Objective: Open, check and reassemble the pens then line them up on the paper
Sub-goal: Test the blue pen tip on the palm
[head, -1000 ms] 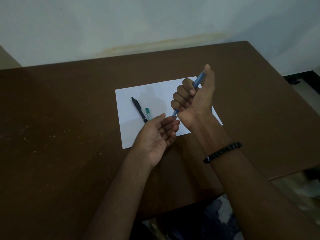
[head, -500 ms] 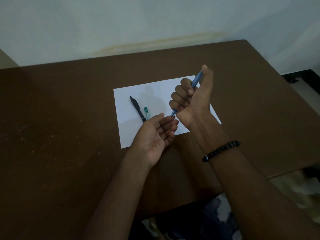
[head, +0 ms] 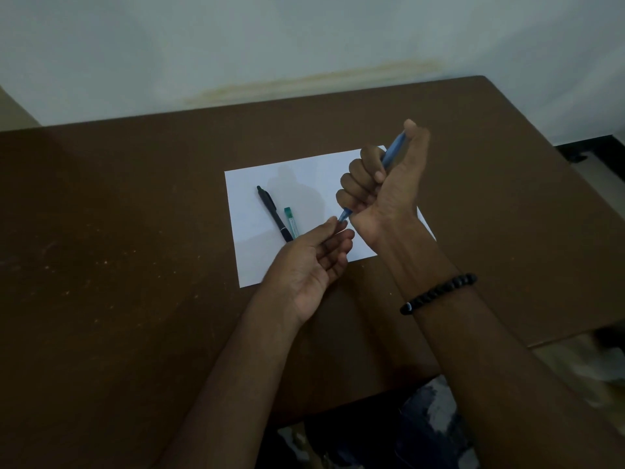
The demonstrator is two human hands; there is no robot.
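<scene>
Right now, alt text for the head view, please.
A right hand grips a blue pen, thumb on its top, while the left hand reaches its tip. Beneath, white paper holds a black pen and green tube.

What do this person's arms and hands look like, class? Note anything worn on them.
The left hand and right hand are bare: no gloves, rings or watch show. Both forearms are bare too, with no sleeve in view. The right wrist wears a bracelet of round black beads, one with a pale mark.
</scene>
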